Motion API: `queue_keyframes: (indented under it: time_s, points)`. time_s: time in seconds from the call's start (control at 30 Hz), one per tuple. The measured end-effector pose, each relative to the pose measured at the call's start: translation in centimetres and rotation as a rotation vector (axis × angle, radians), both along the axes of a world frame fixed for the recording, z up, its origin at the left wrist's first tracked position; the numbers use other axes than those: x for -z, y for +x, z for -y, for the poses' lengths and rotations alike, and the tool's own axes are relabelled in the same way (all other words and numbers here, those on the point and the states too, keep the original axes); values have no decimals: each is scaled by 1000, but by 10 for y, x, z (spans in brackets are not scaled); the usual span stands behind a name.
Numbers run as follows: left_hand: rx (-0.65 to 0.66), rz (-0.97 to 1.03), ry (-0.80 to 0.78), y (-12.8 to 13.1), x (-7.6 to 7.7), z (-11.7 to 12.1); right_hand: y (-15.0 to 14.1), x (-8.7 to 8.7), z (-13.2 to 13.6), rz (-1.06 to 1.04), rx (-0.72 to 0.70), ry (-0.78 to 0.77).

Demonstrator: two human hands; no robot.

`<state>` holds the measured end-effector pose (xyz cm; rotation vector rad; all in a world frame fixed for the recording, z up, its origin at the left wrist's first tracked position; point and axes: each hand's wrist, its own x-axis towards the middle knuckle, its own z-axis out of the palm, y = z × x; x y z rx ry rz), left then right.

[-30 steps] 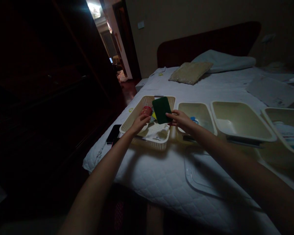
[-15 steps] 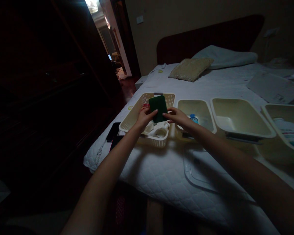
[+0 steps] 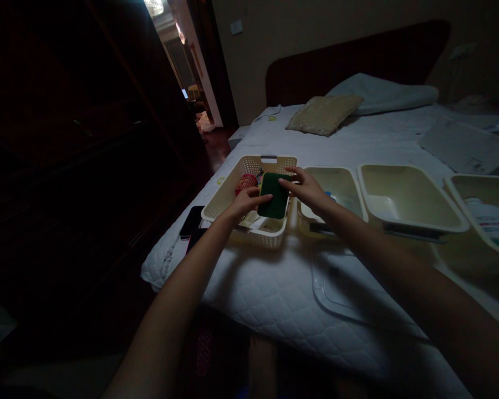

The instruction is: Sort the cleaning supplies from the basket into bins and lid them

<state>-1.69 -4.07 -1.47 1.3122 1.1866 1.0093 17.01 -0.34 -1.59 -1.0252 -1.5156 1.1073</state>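
A dark green flat pad (image 3: 274, 195) is held over a cream perforated basket (image 3: 224, 200) on the white bed. My left hand (image 3: 243, 203) grips the pad's left edge, fingers closed on it. My right hand (image 3: 305, 188) holds its upper right corner in a pinch. Inside the basket lie a red meshed item (image 3: 246, 182) and some pale things that are too dim to name.
To the right stand three cream tubs (image 3: 403, 199); one holds a blue-capped bottle (image 3: 327, 194), the far right one a white bottle (image 3: 488, 222). A clear lid (image 3: 336, 288) lies on the quilt. Two dark phones (image 3: 192, 223) rest at the bed's left edge. Pillows (image 3: 323, 113) lie behind.
The green pad has tipped from upright to nearly flat and dropped lower over the basket. My left hand went from the red item to the pad's edge.
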Motion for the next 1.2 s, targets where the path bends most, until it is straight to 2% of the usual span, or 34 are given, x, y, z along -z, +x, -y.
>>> queue_keyframes:
  time_s: [0.2,0.47,0.67,0.77,1.2]
  points:
    - [7,17,-24,-1,2,0,3,0,1,-45,-75,-52]
    - [10,-2,-20,-13,5,0,9,-3,1,-222,-30,-145]
    - [-180,201,74,-17,8,-4,16,4,2,-165,-57,-178]
    - [-252,217,104,-17,8,-4,19,8,3,-126,-98,-226]
    - [-270,197,121,-9,4,-6,30,11,0,-112,-120,-207]
